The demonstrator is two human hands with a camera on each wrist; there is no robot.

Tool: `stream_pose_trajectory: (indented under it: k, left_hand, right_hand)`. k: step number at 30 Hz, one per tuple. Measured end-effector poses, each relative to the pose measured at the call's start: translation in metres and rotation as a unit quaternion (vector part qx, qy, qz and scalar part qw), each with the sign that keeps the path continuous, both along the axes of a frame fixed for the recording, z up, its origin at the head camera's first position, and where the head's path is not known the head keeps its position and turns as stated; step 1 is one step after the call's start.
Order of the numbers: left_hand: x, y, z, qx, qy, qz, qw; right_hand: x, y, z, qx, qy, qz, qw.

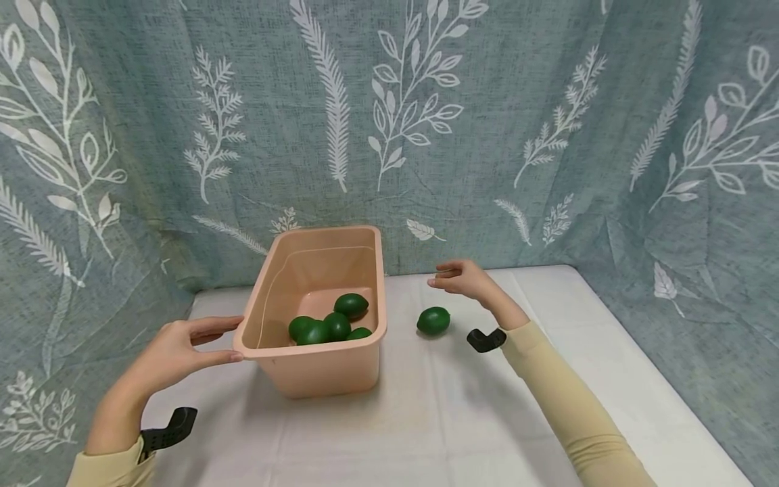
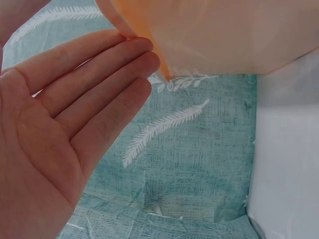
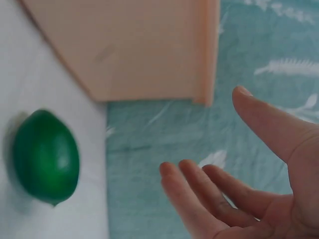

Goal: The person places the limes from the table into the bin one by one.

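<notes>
1. Nearest the camera, the left hand reaches in from the lower left over the white tablecloth; a black wrist mount sits at the cuff of its cream sleeve.
2. The left hand is spread and relaxed, fingers straight and close together; its thumb tip touches the near-left corner of the pink tub, and the fingers lie just beside the rim above it; in the left wrist view the open palm faces the tub's corner, and it grips nothing.
3. The tub stands upright on the cloth, left of centre; five green limes lie bunched on its floor toward the near wall, one of them slightly behind the rest.
4. Right of the tub, a single loose lime rests on the cloth, near the tub's right wall but apart from it.
5. The right hand hovers just beyond and above this lime, not touching it; the fingers are loosely extended and empty, pointing left toward the tub; the right wrist view shows the lime well clear of the fingertips.
6. Farthest back hangs a teal curtain printed with white leaves.
</notes>
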State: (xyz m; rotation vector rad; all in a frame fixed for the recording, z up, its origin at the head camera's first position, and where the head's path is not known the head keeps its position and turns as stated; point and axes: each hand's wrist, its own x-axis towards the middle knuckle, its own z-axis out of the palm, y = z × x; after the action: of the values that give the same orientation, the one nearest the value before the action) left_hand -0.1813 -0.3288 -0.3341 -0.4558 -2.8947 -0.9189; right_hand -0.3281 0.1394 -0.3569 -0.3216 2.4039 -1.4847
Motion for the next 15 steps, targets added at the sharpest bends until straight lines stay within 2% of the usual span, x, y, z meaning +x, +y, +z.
stream_pose_trajectory:
  k: [3, 6, 10, 15]
  left_hand:
    - [0.001, 0.0, 0.001, 0.001, -0.004, 0.002, 1.0]
    - [0.002, 0.001, 0.002, 0.003, -0.007, 0.002, 1.0]
    - [0.002, 0.001, 0.001, 0.007, -0.007, 0.002, 0.9999]
    - [0.002, 0.0, -0.001, 0.016, -0.011, -0.001, 0.9998]
  right_hand:
    - [-0.006, 0.005, -0.011, 0.004, 0.002, -0.007, 1.0]
    - [-0.011, 0.009, -0.024, 0.031, 0.02, -0.009, 0.999]
    - [-0.014, 0.009, -0.043, 0.066, 0.05, 0.002, 0.997]
    - [-0.016, 0.008, -0.065, 0.086, 0.067, 0.024, 0.994]
